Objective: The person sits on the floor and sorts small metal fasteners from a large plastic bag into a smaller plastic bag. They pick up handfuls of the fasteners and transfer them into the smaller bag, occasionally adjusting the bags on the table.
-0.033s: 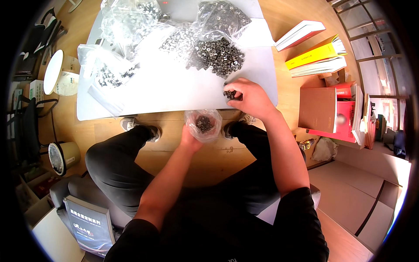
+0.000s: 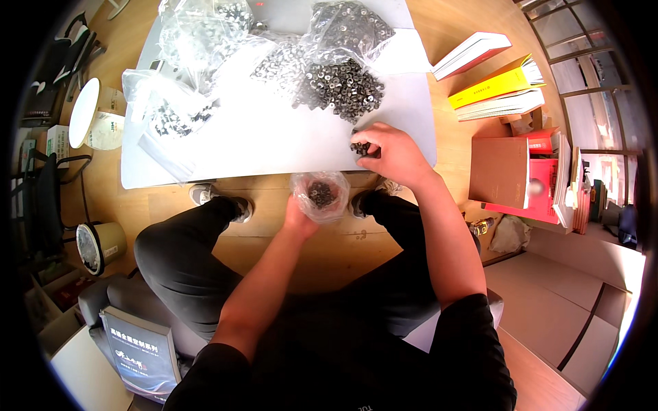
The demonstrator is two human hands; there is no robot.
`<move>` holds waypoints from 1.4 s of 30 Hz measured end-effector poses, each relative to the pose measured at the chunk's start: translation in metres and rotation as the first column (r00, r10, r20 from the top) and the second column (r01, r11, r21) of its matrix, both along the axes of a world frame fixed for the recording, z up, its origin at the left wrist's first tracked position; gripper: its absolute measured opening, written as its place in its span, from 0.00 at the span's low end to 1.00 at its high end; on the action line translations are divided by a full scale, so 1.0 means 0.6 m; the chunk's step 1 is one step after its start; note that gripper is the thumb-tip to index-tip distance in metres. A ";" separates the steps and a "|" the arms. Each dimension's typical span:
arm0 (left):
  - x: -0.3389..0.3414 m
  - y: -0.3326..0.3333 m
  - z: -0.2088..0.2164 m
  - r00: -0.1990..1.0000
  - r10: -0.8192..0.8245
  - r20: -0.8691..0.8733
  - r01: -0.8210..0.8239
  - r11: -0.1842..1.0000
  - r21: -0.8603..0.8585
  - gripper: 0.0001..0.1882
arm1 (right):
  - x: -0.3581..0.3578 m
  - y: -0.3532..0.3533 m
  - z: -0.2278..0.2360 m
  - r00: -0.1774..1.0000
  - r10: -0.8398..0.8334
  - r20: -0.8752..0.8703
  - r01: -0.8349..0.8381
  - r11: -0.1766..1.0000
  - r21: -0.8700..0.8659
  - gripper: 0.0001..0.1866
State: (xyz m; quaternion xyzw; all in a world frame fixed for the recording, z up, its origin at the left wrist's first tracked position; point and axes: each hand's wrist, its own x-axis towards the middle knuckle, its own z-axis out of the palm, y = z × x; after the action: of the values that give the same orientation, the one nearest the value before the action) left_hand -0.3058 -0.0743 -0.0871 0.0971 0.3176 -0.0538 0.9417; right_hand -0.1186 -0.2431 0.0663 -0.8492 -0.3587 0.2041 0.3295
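Observation:
My left hand (image 2: 299, 218) is closed around a clear plastic bag (image 2: 337, 179), held with its mouth up just off the table's near edge. Small dark metal fittings (image 2: 319, 194) lie inside the bag. Over the table's near right part, my right hand (image 2: 392, 155) is curled around several dark fittings (image 2: 360, 148), which show between thumb and fingers. Beyond it a heap of the same fittings (image 2: 346, 89) spreads over the white table (image 2: 260, 147), spilling from an open plastic bag (image 2: 343, 31). The exact kind of fitting is too small to tell.
More plastic bags with small pale parts (image 2: 205, 48) cover the table's far left. A smaller bag (image 2: 168, 103) of black and white pieces lies nearer. Binders (image 2: 497, 85) and boxes (image 2: 500, 171) stand on the floor at right, a bin (image 2: 101, 246) at left.

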 end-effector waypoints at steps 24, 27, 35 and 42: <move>0.005 -0.005 0.002 1.000 0.001 0.000 -0.001 0.999 -0.035 0.22 | 0.003 0.040 -0.015 0.940 -0.283 0.189 0.283 0.959 0.028 0.25; 0.003 -0.003 0.009 1.000 0.007 -0.013 -0.007 1.000 -0.021 0.22 | 0.005 0.052 -0.016 0.923 -0.313 0.223 0.321 0.947 -0.001 0.27; -0.001 0.004 0.006 0.999 0.009 0.038 -0.007 0.999 -0.050 0.22 | 0.015 0.070 -0.032 0.933 -0.305 0.190 0.302 0.952 0.046 0.21; 0.001 0.002 0.013 1.000 0.008 -0.002 -0.008 0.999 -0.035 0.22 | 0.009 0.082 -0.052 0.934 -0.279 0.223 0.264 0.960 0.093 0.13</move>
State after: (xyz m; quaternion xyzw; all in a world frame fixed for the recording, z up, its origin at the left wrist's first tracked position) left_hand -0.3049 -0.0730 -0.0796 0.0794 0.3177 -0.0557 0.9432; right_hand -0.1130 -0.1941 0.0349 -0.8980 -0.2804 0.0441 0.3361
